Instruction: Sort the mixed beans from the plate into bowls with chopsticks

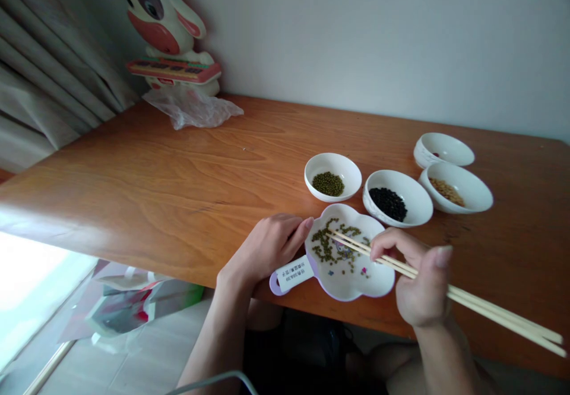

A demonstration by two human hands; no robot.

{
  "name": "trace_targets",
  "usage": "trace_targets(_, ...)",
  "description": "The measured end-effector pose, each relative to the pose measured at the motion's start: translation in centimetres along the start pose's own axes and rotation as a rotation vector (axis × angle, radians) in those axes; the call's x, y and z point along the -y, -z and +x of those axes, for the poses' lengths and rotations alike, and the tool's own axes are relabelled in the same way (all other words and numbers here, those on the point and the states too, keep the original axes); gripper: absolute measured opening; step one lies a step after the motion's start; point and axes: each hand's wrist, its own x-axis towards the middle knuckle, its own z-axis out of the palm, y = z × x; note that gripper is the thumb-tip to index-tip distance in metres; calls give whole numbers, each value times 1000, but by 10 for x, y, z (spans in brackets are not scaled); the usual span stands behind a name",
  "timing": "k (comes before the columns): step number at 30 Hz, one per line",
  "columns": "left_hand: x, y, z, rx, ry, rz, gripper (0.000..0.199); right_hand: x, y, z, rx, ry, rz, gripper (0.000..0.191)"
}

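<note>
A white, flower-shaped dish (378, 276) with a purple rim and a labelled handle lies near the table's front edge. Scattered green mung beans (324, 246) cover mostly its left part. My left hand (276, 237) is closed at the dish's left edge, thumb at the rim; its other fingers are curled and partly hidden. In my right hand (421, 276) is a pair of chopsticks (503, 312), their tips close together among the beans at upper left. Whether a bean sits between the tips is too small to tell. Behind the dish, a white bowl (314, 190) contains more mung beans.
One white bowl (421, 205) of black beans stands right of the mung-bean bowl. Farther right are a bowl (478, 196) of yellowish beans and another bowl (458, 152) behind it. A cow-shaped toy keyboard (173, 71) and plastic bag (196, 110) occupy the far left corner.
</note>
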Motion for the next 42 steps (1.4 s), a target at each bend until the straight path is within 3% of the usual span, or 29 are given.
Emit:
trace_targets(6, 0, 1, 1, -1, 9, 8, 56, -3, 1, 1, 51, -8, 2, 85)
trace_targets(17, 2, -3, 0, -14, -7, 11, 52, -3, 0, 2, -6, 94, -50, 79)
trace_targets(25, 3, -4, 0, -10, -3, 10, 55, -13, 1, 2, 43, 78, -4, 83)
trace_targets(34, 5, -4, 0, -6, -11, 5, 52, -1, -4, 3, 0, 89, -27, 75)
trace_targets(42, 3, -2, 0, 1, -6, -15, 52, -6, -2, 2, -55, 108, 9, 81)
